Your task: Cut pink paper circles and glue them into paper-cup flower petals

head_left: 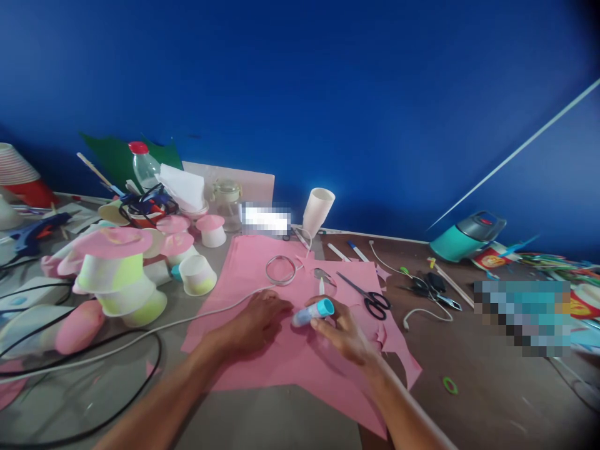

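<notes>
A glue stick [307,314] with a light-blue cap lies tilted in my right hand [344,331], whose thumb and fingers are closed around it. To its left, my left hand [260,322] rests low over the pink paper [262,369], fingers curled together. Whatever may be between those fingertips is hidden. Just beyond my right hand are black-handled scissors [376,305], lying on the paper with their blades pointing away to the left. A coiled wire ring [280,270] lies on the sheet beyond both hands. Cut edges and scraps show along the paper's right side.
On the left stand stacked paper cups with a pink brim [117,240], small pink-topped cups [210,230] and a glue gun [35,234]. A white cable [187,320] crosses to the paper. Behind stands a white cup [319,209]; at right, a teal container [462,237] and a green ring [450,385].
</notes>
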### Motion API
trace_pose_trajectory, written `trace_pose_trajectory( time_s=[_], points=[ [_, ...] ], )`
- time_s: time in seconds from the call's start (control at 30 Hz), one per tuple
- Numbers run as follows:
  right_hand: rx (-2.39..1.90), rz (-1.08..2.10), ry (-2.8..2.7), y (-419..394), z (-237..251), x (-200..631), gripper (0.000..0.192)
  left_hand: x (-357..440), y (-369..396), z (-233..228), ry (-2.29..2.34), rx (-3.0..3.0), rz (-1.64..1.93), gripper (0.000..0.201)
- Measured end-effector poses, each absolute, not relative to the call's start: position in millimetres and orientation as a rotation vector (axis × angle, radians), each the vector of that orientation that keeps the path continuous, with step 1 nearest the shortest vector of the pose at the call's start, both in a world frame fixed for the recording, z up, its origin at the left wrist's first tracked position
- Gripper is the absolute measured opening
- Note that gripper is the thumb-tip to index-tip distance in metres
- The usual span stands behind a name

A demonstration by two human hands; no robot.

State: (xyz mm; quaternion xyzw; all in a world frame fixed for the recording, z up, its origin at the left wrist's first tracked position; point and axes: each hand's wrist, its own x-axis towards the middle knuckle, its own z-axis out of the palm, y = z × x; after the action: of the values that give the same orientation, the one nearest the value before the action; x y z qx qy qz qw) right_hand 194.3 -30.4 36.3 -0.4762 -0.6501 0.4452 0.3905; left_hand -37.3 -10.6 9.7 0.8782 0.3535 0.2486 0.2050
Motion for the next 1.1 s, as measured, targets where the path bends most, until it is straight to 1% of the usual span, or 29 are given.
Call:
trace_pose_trajectory(
  time_s=[0.27, 0.43, 0.7, 0.9, 1.0, 1.1],
  points=[
    [-1.215, 1.091, -1.722, -28.3, 34.2, 194.0, 0.019, -37.5, -9.0, 11.7, 0.92, 2.489, 0.631, 0.045],
    [-1.201, 1.051, -1.786, -29.9, 34.8, 191.6, 0.02, -38.5, -9.7, 8.1, 0.97, 2.49, 0.581, 0.049],
    [-1.195, 0.979, -1.872, -31.1, 29.7, 189.7, 0.023, -38.3, -10.7, 6.9, 1.027, 2.442, 0.462, 0.048],
    [-1.165, 0.97, -1.979, -31.9, 27.9, 187.3, 0.023, -39.2, -9.9, 9.9, 1.015, 2.415, 0.465, 0.042],
    [-1.178, 0.96, -2.011, -31.9, 29.5, 188.1, 0.024, -37.9, -8.8, 15.0, 0.945, 2.407, 0.502, 0.029],
    [-1.179, 0.954, -2.035, -32.1, 31.4, 189.7, 0.024, -35.0, -8.5, 21.7, 0.897, 2.399, 0.52, 0.024]
  ],
)
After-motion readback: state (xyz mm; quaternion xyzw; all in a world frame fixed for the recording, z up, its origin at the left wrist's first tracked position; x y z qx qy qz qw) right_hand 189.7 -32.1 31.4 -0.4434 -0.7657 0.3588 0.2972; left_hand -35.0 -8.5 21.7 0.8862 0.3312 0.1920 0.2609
